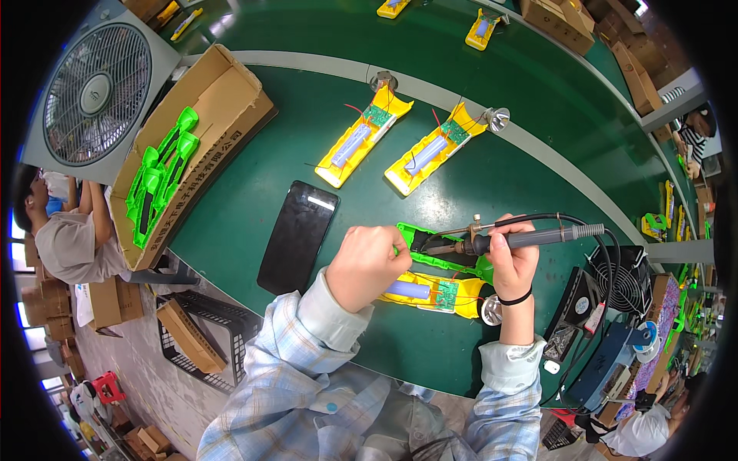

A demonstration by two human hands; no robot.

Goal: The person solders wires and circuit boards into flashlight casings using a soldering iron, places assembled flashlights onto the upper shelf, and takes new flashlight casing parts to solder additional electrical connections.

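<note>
My right hand (513,257) grips a soldering iron (538,237) with a grey handle and a thin metal feed tube beside its tip. The tip reaches over an open green flashlight half-shell (450,260), where fine detail is hard to see. My left hand (367,263) is closed at the left end of that shell, its fingers pinching the edge. Just below lies a yellow flashlight half-shell (466,304) with a blue battery cell (407,290), a green circuit board (447,295) and a round lamp head (492,310). My left hand partly covers its left end.
Two more yellow half-shells (367,138) (438,154) lie farther back. A black phone (298,237) rests left of my hands. A cardboard box (231,127) with green shells and a fan (96,92) stand left. The soldering station (603,369), cables and a small black fan (624,280) are right.
</note>
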